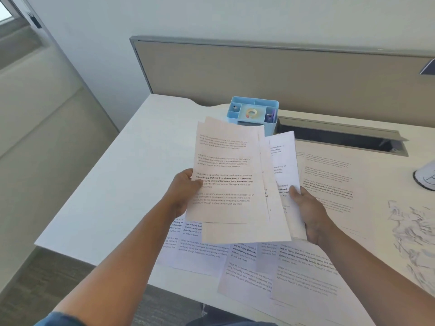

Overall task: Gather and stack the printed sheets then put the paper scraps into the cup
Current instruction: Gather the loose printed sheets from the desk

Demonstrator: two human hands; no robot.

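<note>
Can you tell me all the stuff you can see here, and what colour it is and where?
held sheets: a few, white with print, lifted in both hands
loose sheets: several, white with print, spread on the desk
paper scraps: pile, white, desk's right edge
cup: one, white, far right, partly cut off
organiser: one, light blue, back of desk
tape roll: one, pale, inside organiser
desk: one, white
left hand: grips held sheets
right hand: grips held sheets

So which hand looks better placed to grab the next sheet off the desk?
Probably the right hand. It pinches only the edge of the held sheets, and loose sheets lie on the desk just beside it. The left hand grips the bundle's other edge and could hold it alone.
</note>
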